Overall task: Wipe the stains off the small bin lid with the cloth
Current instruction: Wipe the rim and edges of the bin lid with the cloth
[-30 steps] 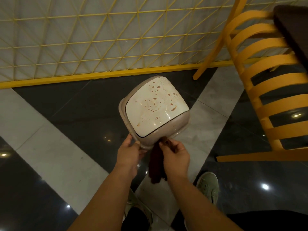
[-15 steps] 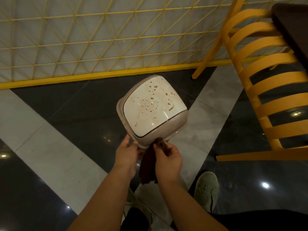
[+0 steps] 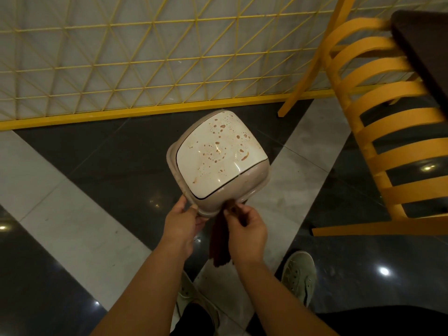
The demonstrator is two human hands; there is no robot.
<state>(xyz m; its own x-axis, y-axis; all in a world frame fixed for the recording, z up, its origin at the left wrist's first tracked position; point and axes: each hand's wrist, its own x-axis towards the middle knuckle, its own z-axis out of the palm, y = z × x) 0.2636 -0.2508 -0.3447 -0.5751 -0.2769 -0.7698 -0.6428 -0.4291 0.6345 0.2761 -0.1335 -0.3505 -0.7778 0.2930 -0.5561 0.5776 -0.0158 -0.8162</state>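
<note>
One lid, one cloth, two hands, two shoes, one chair. Lid held in the air above the floor, tilted, white top speckled with brown stains. Left hand under the lid's near left corner, fingers closed on its rim. Right hand at the near edge, fingers pinching the dark cloth against the rim, cloth hanging down between the two hands. Both forearms reaching forward from below. Shoes on the floor beneath.
</note>
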